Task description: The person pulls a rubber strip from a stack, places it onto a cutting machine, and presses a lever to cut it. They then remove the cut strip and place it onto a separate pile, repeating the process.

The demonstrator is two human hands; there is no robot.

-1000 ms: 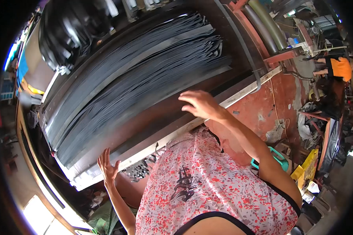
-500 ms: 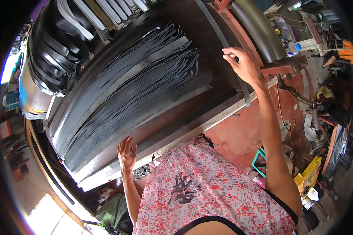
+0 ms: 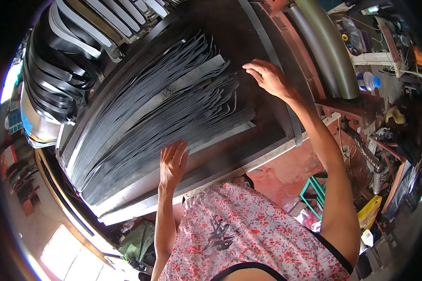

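Long thin black strips (image 3: 140, 112) lie fanned out in a thick layer on a dark table (image 3: 229, 157), with a wider grey strip (image 3: 173, 84) among them. My left hand (image 3: 173, 164), its fingers apart and holding nothing, is over the near edge of the strips; whether it touches them I cannot tell. At the right, my right hand (image 3: 267, 77) is above the dark tabletop, beyond the strips' loose ends. Its fingers stretch toward the strips, with nothing visible in them.
Bundles of glossy black bands (image 3: 56, 70) hang at the upper left. Dark rolls (image 3: 330, 51) rest on a red frame (image 3: 290, 37) at the upper right. A blue-capped bottle (image 3: 368, 81) and a green frame (image 3: 313, 196) are to the right.
My left hand has moved up and right, closer over the strips. My right hand has moved left toward their ends, its fingers still extended. The view has shifted slightly.
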